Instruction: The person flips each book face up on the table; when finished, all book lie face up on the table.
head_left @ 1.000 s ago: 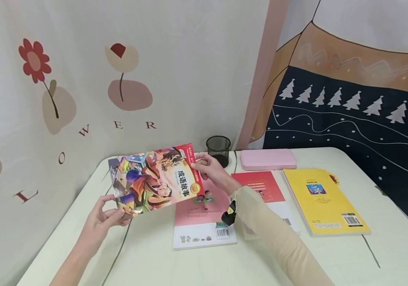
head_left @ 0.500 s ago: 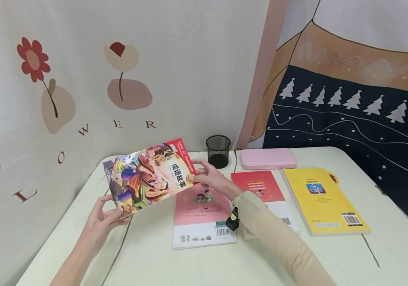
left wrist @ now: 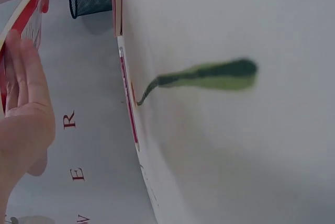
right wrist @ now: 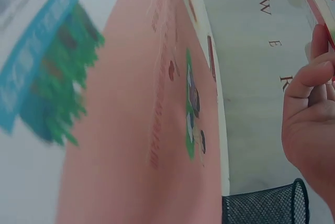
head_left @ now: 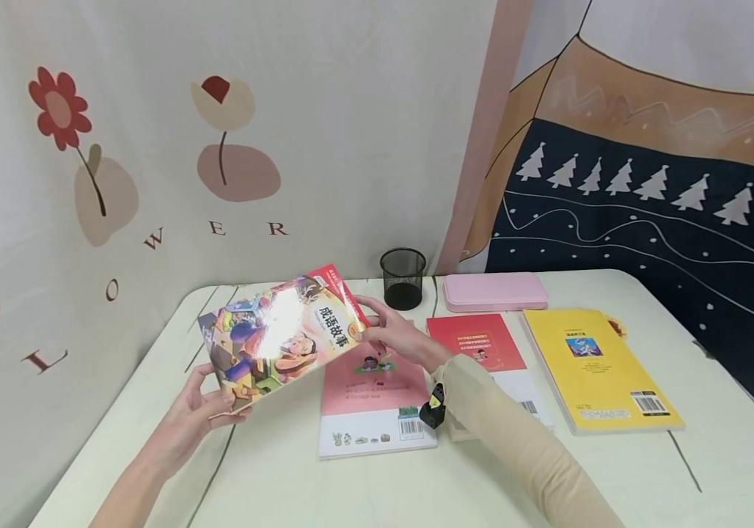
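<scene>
Both hands hold a picture storybook (head_left: 258,330) above the table, its colourful front cover facing up with glare on it. My left hand (head_left: 195,418) pinches the near left corner, thumb on top. In the left wrist view, its fingers (left wrist: 34,72) lie along the underside of the book. My right hand (head_left: 400,334) grips the red spine end at the right; the right wrist view shows its thumb and fingers at the book's edge (right wrist: 316,4). Below the right hand, a pink and white book (head_left: 377,400) lies back cover up, partly covered by the storybook.
A red and white book (head_left: 482,341) lies right of the pink one, partly behind the right sleeve. Farther right is a yellow book (head_left: 604,381). A black mesh pen cup (head_left: 403,282) and a pink case (head_left: 496,293) stand at the back. A thin pencil-like stick (left wrist: 128,98) lies near the back edge.
The storybook has tilted, its right end turning toward me, and its cover now lies flatter and catches glare. The right hand has shifted slightly down; the left keeps its corner.
</scene>
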Available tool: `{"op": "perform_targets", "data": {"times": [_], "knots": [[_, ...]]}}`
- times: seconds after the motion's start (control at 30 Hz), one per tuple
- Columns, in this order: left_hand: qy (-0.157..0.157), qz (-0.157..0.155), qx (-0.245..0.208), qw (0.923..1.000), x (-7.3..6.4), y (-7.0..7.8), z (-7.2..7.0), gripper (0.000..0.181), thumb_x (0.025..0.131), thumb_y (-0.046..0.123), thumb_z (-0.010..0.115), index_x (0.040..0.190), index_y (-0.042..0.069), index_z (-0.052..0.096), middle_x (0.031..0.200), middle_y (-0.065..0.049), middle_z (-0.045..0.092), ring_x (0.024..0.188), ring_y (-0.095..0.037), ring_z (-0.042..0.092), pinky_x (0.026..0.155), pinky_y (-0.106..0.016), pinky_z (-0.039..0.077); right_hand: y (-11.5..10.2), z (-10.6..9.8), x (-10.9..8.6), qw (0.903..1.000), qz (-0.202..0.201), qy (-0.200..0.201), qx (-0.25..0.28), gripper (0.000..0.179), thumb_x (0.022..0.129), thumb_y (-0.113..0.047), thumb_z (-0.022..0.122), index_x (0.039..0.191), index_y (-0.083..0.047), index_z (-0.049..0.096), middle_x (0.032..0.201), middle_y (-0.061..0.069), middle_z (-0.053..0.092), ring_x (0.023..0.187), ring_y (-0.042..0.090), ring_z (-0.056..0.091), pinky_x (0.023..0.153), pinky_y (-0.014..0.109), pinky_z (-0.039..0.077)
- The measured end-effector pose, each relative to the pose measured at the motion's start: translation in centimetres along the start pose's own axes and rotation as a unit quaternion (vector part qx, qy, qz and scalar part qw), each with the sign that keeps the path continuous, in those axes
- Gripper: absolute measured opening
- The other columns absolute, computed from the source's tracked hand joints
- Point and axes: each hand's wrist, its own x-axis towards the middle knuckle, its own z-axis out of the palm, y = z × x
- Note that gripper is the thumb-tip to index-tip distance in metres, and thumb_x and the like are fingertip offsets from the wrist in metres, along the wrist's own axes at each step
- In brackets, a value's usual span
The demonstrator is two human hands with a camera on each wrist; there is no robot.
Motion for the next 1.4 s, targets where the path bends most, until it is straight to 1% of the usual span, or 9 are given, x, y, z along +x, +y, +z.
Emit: {"op": "perform_targets", "data": {"times": [0.07,0.17,0.37,0.5,0.6,0.87,1.07,1.27,1.4], "knots": [[0.002,-0.002,0.008,1.0000,0.0,0.1,0.0,0.033,0.093,0.000,0.036,0.119,0.017,0.025,0.102,-0.001,0.061,0.091,-0.017,0.059,0.077,-0.033,0.048,0.1,-0.1,0.0,0.9998,0.007,-0.001,0.019,0.065,0.078,-0.004,0.052,0.135,-0.028,0.031,0.078,0.011,0.056,0.048,0.026,0.026,0.044,0.035,0.024],[0.032,0.010,-0.008,0.9994,0.0,0.2,-0.2,0.027,0.095,0.004,0.035,0.118,0.017,0.029,0.101,0.001,0.060,0.091,-0.014,0.058,0.076,-0.031,0.048,0.3,-0.3,0.0,0.9979,0.019,-0.006,0.061,0.066,0.078,-0.001,0.050,0.135,-0.028,0.031,0.072,0.011,0.049,0.049,0.025,0.024,0.046,0.035,0.019],[0.096,0.026,-0.059,0.9933,-0.1,0.0,-1.1,0.028,0.094,0.004,0.036,0.119,0.015,0.030,0.097,0.001,0.059,0.085,-0.013,0.059,0.074,-0.027,0.049,0.8,-0.7,0.2,0.9928,0.036,-0.037,0.108,0.063,0.081,0.007,0.040,0.137,-0.021,0.030,0.096,0.014,0.054,0.049,0.017,0.038,0.046,0.029,0.026],[0.099,0.009,-0.050,0.9938,-0.3,-0.1,-1.5,0.034,0.094,0.003,0.037,0.122,0.020,0.029,0.094,0.001,0.060,0.079,-0.014,0.061,0.072,-0.026,0.049,0.8,-0.8,0.3,0.9914,0.051,-0.060,0.105,0.061,0.082,0.005,0.037,0.139,-0.015,0.027,0.101,0.012,0.052,0.059,0.016,0.050,0.052,0.025,0.041],[0.079,-0.001,-0.035,0.9962,-0.5,-0.1,-1.8,0.040,0.093,0.001,0.037,0.126,0.022,0.027,0.092,0.000,0.061,0.079,-0.014,0.060,0.070,-0.027,0.050,0.8,-0.7,0.4,0.9911,0.065,-0.058,0.100,0.059,0.082,0.001,0.037,0.138,-0.013,0.028,0.106,0.012,0.052,0.068,0.017,0.055,0.061,0.028,0.047],[-0.023,-0.039,-0.004,0.9990,-0.9,0.1,-2.5,0.052,0.090,-0.005,0.038,0.133,0.022,0.028,0.097,-0.004,0.060,0.085,-0.017,0.058,0.072,-0.031,0.049,1.0,0.2,1.0,0.9872,0.087,0.055,0.122,0.042,0.085,-0.013,0.047,0.127,-0.019,0.044,0.106,0.014,0.059,0.080,0.026,0.062,0.081,0.048,0.042],[-0.011,-0.064,0.020,0.9977,-1.3,-0.1,-2.7,0.049,0.090,-0.003,0.042,0.129,0.027,0.034,0.095,-0.002,0.060,0.087,-0.016,0.058,0.072,-0.031,0.049,1.4,1.5,1.4,0.9752,0.070,0.135,0.160,0.039,0.084,-0.013,0.056,0.121,-0.014,0.044,0.102,0.016,0.061,0.086,0.025,0.061,0.084,0.040,0.043],[0.006,-0.075,0.034,0.9966,-1.5,0.0,-2.9,0.050,0.090,0.000,0.044,0.130,0.028,0.032,0.096,-0.004,0.061,0.087,-0.017,0.058,0.072,-0.032,0.049,1.8,2.8,1.6,0.9594,0.027,0.162,0.230,0.045,0.081,-0.006,0.060,0.120,-0.008,0.037,0.107,0.017,0.059,0.093,0.025,0.059,0.090,0.042,0.038],[0.001,-0.069,0.028,0.9972,-1.7,0.0,-3.0,0.048,0.091,-0.001,0.043,0.130,0.026,0.034,0.097,-0.004,0.061,0.088,-0.017,0.058,0.074,-0.032,0.049,2.0,3.8,1.9,0.9534,-0.001,0.177,0.244,0.046,0.080,0.003,0.057,0.122,-0.005,0.039,0.111,0.016,0.056,0.094,0.024,0.058,0.091,0.042,0.037]]}}
